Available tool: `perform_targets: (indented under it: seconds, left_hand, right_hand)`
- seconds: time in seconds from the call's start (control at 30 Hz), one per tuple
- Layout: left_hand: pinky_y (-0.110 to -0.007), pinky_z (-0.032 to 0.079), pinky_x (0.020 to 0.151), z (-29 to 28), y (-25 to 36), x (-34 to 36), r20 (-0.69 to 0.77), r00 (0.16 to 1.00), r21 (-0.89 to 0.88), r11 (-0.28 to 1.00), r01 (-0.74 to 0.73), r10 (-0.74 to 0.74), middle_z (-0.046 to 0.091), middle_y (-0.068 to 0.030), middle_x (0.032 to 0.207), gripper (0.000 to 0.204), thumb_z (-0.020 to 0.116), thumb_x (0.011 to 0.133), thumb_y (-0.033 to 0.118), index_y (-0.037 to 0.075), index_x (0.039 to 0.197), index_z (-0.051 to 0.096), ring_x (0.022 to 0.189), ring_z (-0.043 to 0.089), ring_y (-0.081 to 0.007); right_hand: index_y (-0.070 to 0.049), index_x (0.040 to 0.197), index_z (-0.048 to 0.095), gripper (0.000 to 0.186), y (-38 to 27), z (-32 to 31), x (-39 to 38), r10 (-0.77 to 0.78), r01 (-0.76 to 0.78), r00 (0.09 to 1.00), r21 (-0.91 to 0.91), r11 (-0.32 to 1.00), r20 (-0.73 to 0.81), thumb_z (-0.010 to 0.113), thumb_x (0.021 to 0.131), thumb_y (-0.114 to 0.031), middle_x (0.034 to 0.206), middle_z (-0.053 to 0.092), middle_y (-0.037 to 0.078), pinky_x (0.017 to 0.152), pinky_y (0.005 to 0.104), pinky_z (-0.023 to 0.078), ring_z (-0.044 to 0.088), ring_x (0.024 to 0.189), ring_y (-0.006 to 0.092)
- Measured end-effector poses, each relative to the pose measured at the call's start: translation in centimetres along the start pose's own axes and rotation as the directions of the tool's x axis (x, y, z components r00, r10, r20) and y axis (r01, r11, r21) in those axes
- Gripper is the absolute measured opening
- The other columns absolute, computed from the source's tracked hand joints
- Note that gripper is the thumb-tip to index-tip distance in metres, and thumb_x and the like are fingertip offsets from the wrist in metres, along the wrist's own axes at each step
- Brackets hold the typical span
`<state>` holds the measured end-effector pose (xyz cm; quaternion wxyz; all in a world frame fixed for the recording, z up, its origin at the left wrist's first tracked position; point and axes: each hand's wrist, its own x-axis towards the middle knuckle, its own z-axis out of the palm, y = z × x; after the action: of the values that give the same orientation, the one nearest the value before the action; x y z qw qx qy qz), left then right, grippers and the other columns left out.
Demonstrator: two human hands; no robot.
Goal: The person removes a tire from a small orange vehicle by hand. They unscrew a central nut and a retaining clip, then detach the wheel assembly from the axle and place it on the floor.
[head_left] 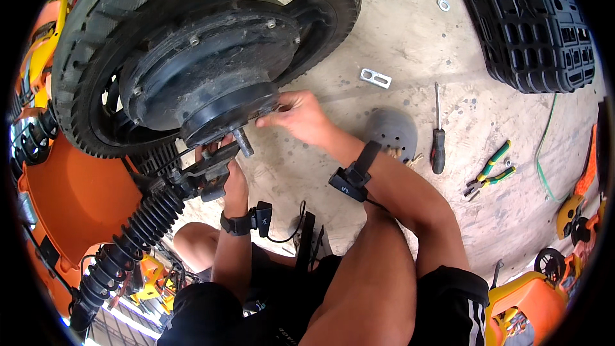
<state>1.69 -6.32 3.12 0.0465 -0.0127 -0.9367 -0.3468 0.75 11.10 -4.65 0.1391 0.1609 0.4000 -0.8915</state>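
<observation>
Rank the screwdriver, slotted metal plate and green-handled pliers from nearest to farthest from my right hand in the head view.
1. Slotted metal plate: right of your right hand, slightly higher in the picture.
2. Screwdriver: farther right.
3. Green-handled pliers: farthest right, lower down.

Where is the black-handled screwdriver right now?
In the head view, the black-handled screwdriver lies on the pale floor, right of centre, between the grey perforated shoe and the green-and-yellow-handled pliers.
</observation>
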Motion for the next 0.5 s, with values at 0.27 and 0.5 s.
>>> perform_targets:
  seconds: [0.27,0.5]
  left_hand:
    - [-0.036,0.048,0.094,0.5,-3.3,-0.5,-0.008,0.996,-0.119,0.989,0.09,-0.092,0.049,-0.0152,0.126,0.058,0.065,0.079,-0.009,0.001,0.129,0.038,0.115,0.051,-0.024]
    - [-0.047,0.048,0.097,0.8,-6.3,-2.7,0.066,0.973,-0.579,0.786,0.218,-0.222,0.041,-0.0136,0.135,0.058,0.065,0.084,0.004,0.007,0.135,0.037,0.121,0.045,-0.0257]
  right_hand:
    - [0.002,0.101,0.069,0.045,-0.4,-1.6,-0.1,-0.012,-0.004,0.998,-0.272,0.962,-0.059,0.083,0.066,-0.022,0.065,0.057,0.001,0.053,0.0256,0.039,0.044,0.058,0.0075]
    - [0.002,0.093,0.07,0.033,-0.5,-1.4,0.1,-0.024,0.015,0.999,-0.22,0.975,-0.037,0.082,0.067,-0.015,0.064,0.053,-0.004,0.051,0.0232,0.033,0.039,0.058,0.0042]
